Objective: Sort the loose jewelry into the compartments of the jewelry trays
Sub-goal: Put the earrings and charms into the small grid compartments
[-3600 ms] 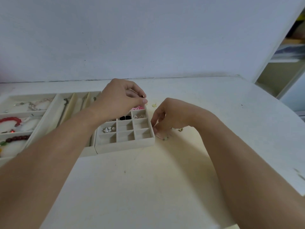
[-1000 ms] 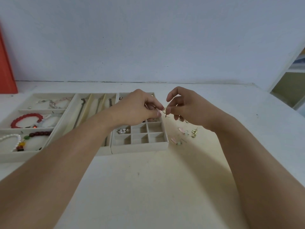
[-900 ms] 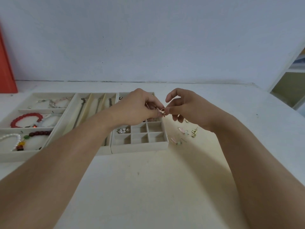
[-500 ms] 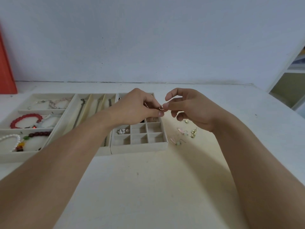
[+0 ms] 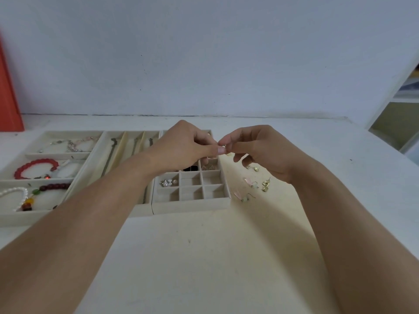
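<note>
1. Pinching a tiny piece (image 5: 223, 148) between both sets of fingertips, you hold your left hand (image 5: 183, 148) and right hand (image 5: 258, 150) together just above the far right corner of the small grid tray (image 5: 192, 206); my guess is you are handing it across or closing a clasp before dropping it in.
2. Your left thumb and forefinger are pressed together at the meeting point, and your right thumb and forefinger close on the same spot; the other right fingers hang loosely curled.
3. You keep the piece over the grid tray, probably so a slip lands it in a compartment rather than on the table (image 5: 204, 257).
4. The piece itself is almost hidden by your fingertips; I cannot tell its shape or colour.
5. Loose earrings (image 5: 251, 185), pale pink and gold, lie on the table just right of the grid tray, not yet sorted.
6. Inside the grid tray, one left compartment holds pearl studs (image 5: 169, 182); the near compartments look unfilled.
7. Left of the grid tray, the bracelet tray (image 5: 13, 216) already holds a red bead bracelet (image 5: 34, 167).
</note>
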A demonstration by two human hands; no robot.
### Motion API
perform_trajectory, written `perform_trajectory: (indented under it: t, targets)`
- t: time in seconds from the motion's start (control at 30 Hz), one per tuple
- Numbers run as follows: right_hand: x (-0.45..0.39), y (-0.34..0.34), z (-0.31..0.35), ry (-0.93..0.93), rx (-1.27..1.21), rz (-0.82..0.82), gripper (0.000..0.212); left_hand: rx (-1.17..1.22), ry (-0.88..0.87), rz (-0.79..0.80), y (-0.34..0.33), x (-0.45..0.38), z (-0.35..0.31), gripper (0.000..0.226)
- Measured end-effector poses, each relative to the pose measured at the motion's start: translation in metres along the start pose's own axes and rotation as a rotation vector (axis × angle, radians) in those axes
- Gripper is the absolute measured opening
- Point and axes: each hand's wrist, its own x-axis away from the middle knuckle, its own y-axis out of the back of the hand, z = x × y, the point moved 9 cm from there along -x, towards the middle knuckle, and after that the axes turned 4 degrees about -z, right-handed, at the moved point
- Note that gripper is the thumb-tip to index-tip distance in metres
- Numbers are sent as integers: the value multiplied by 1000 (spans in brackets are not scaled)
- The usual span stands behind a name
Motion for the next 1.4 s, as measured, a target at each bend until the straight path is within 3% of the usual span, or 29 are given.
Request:
perform_trajectory:
  t: [0.17, 0.33, 0.43, 0.57, 0.7, 0.9, 1.07, 1.4]
  targets:
    - [4, -5, 12, 119, 110, 7, 16, 35, 27, -28, 4, -2, 5, 16]
    - [2, -4, 21, 233, 300, -199, 12, 82, 34, -2, 2, -1, 6, 22]
    - [0, -6, 19, 245, 364, -224, 16, 74, 53, 40, 0, -3, 10, 26]
    - [-1, -8, 16, 248, 417, -227, 5, 61, 61, 108, -3, -1, 10, 27]
    - [0, -18, 18, 287, 462, -163, 7, -34, 78, 67, 14, -5, 13, 31]
    - [3, -47, 20, 328, 507, -47, 5, -18, 40, -109, 54, -8, 19, 7]
    - [5, -80, 19, 386, 717, 70, 7, 7, 46, -133, 58, -8, 18, 13]
    - [-8, -90, 13, 233, 833, 21, 7, 30, 12, -161, 63, -4, 7, 15]
